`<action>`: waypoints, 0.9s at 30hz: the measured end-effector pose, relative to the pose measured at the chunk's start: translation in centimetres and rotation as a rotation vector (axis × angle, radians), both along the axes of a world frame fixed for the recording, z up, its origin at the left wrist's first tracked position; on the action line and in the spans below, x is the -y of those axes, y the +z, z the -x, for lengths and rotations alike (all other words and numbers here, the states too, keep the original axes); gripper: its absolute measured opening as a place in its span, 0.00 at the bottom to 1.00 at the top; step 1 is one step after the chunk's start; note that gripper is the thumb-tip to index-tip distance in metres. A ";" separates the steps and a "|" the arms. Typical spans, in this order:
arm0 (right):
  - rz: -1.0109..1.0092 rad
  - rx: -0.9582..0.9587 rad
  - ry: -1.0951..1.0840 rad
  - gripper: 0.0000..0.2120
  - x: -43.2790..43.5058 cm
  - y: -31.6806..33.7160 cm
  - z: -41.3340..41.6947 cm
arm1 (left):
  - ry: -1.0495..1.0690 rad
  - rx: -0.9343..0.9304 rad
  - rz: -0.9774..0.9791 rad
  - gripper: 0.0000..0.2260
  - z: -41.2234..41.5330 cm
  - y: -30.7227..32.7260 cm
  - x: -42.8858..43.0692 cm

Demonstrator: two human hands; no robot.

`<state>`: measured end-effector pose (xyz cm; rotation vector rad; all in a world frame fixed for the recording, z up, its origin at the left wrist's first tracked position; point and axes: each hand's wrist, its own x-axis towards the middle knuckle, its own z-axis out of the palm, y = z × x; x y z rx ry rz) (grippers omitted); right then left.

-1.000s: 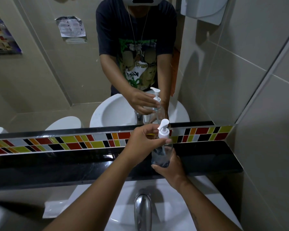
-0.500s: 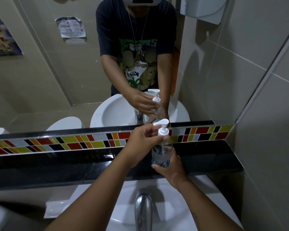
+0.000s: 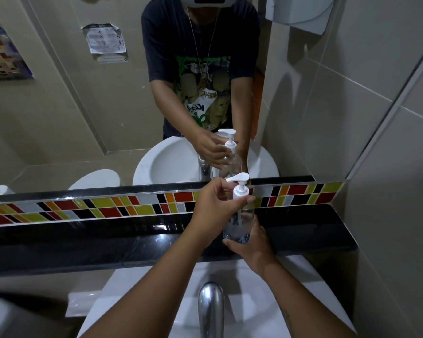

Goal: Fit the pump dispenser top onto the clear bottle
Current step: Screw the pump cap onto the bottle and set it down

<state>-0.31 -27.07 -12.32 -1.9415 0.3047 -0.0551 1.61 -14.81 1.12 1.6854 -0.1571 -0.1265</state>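
Pinched around the collar of the pump dispenser top [image 3: 241,190] with the left hand [image 3: 216,206], nozzle turned leftward. Gripped the base of the clear bottle [image 3: 238,224] with the right hand [image 3: 250,242], held upright over the black ledge [image 3: 108,242], behind the tap [image 3: 210,303] and above the white basin [image 3: 315,289]. Showed the dip tube already down inside, collar sitting at the neck. Seemed mid-fitting, probably the screwing-down stage; could not tell whether threads had caught. Called next for twisting the collar tight while bracing the bottle steady.
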 end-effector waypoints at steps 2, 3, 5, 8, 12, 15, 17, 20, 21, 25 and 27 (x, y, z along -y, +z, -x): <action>-0.006 -0.006 0.005 0.41 0.1 -0.1 0.0 | -0.055 -0.033 0.027 0.16 -0.3 0.1 -0.5; -0.008 -0.008 0.004 0.40 0.1 -0.1 0.0 | -0.088 -0.048 0.035 0.16 -0.5 0.1 -0.7; -0.008 -0.007 0.013 0.39 0.2 0.0 -0.1 | -0.139 -0.051 0.022 0.16 -0.8 0.3 -1.1; -0.011 -0.014 0.012 0.41 0.2 -0.1 -0.1 | -0.155 -0.029 -0.010 0.16 -0.8 0.5 -1.2; -0.019 -0.021 0.022 0.39 0.2 0.1 -0.2 | -0.111 -0.051 0.060 0.18 -0.2 0.0 -0.8; -0.011 -0.027 0.037 0.38 0.1 0.4 -0.1 | -0.068 -0.062 0.105 0.23 0.0 -0.2 0.0; -0.011 -0.026 0.022 0.38 0.1 0.4 -0.1 | -0.012 -0.055 0.115 0.24 0.2 -0.4 0.6; -0.044 -0.034 0.019 0.37 0.0 0.2 0.0 | 0.060 -0.023 0.089 0.22 0.3 -1.0 1.2; -0.050 -0.032 0.024 0.37 0.0 0.2 0.0 | 0.077 -0.015 0.093 0.21 0.3 -1.2 1.3; -0.069 -0.035 0.021 0.44 -0.1 0.0 -0.2 | 0.099 0.005 0.104 0.17 0.3 -1.5 1.3; -0.075 -0.029 0.018 0.43 -0.2 0.1 -0.3 | 0.097 0.009 0.098 0.15 0.3 -1.5 1.4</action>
